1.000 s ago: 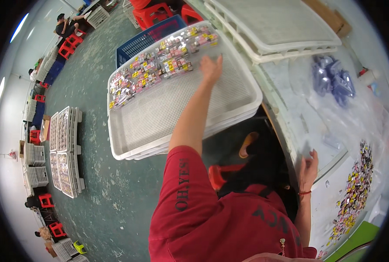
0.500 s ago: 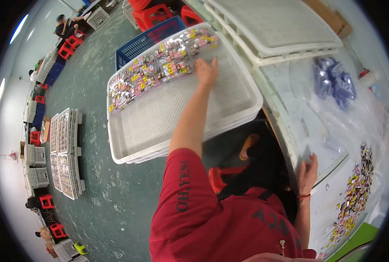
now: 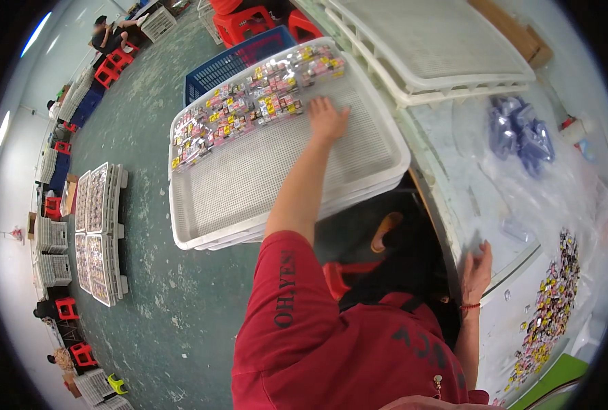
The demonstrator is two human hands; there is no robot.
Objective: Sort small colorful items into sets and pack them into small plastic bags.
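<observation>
My left hand (image 3: 328, 119) reaches over a white perforated tray (image 3: 249, 184), its fingers spread and holding nothing. Just beyond the fingertips, clear plastic packs (image 3: 277, 102) of small pink, yellow and black pieces fill the tray's far side in rows. The tray tops a stack of similar trays. At the edge of the white worktable (image 3: 447, 157), my right hand (image 3: 477, 273) rests with fingers apart and nothing in it; a red bracelet circles that wrist. Past it on the table lies a long heap of small colourful pieces (image 3: 550, 301).
Bluish clear plastic cases (image 3: 521, 133) lie on a plastic sheet on the table. White trays (image 3: 447, 48) are stacked at its far end. Behind my tray stands a blue basket (image 3: 239, 61). Filled trays (image 3: 99, 232) sit on the floor at left; a person (image 3: 109, 35) sits far off.
My left hand has come down slightly toward the tray surface, beside the packs, with its fingers flatter. The right hand stays by the table edge. The whole view has shifted slightly.
</observation>
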